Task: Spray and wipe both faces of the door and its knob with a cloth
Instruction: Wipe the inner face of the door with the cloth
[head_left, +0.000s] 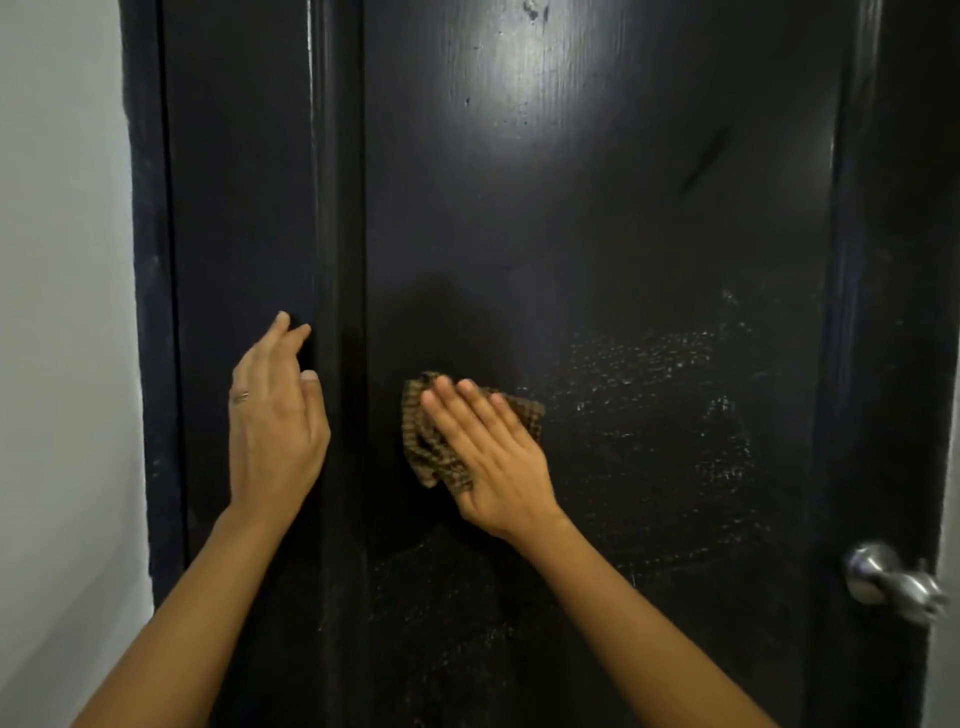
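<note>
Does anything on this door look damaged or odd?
Yes. A whitish speckled patch covers the door right of the cloth, likely unwiped spray. Near the top, a pale chipped spot and a dark streak mar the paint.

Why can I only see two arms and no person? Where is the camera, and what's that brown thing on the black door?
There is just one picture. It comes from a camera worn on the person's head, looking forward and down, so you see only their own arms reaching out. In front of them is a black door. The right hand presses a brown checked cloth flat against it with straight fingers, to wipe it. The left hand is open, holds nothing, and seems to lean on the door's left side. The pale speckles right of the cloth look like wet spray not yet wiped. The shiny metal knob sits at the lower right, with no hand on it. A light wall is on the left.
</note>
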